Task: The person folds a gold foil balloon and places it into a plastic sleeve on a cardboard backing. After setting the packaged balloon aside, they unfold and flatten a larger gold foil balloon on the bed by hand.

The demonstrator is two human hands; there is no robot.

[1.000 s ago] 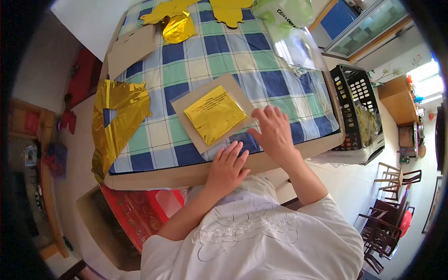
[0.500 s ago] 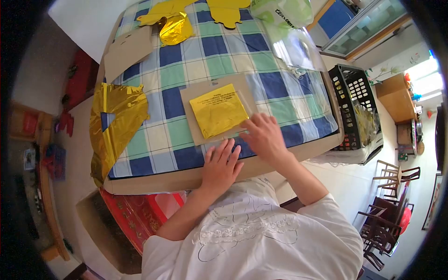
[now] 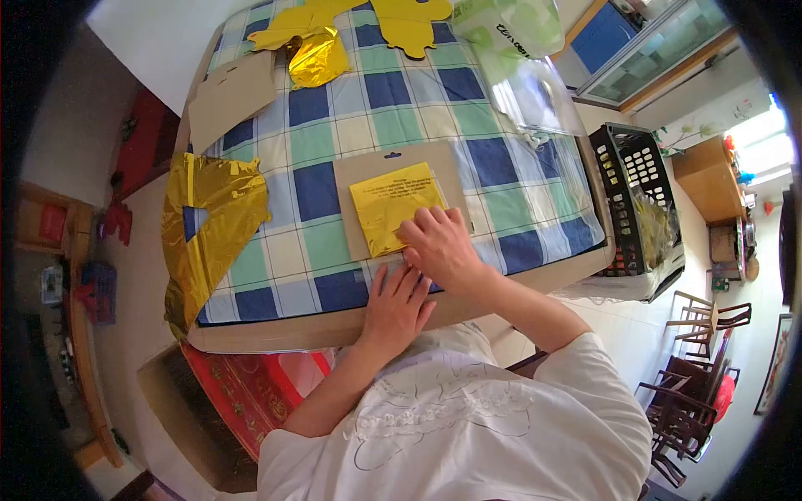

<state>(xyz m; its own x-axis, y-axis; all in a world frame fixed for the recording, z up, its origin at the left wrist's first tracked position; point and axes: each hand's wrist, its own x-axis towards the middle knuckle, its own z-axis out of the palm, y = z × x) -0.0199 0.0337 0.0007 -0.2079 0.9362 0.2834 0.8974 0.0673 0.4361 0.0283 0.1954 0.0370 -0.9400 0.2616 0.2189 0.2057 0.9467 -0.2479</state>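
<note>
Right hand (image 3: 440, 249): flat, grip released, fingers pressing the folded gold foil (image 3: 396, 206).
Left hand (image 3: 396, 302): flat, grip released, at the cardboard sheet's (image 3: 359, 177) near edge.
Foil: lies on cardboard, centre of checked surface (image 3: 317, 134).

Home dining room, checked tablecloth (image 3: 393, 100), wooden chairs (image 3: 697, 367), glass-door cabinet (image 3: 660, 50)

Folded gold foil square (image 3: 394, 203), printed text on top, lies flat on a brown cardboard backing card (image 3: 359, 219), hang-slot notch at far edge. Card sits flat near the near edge of the table, slightly right of centre, on the checked cloth.
</note>
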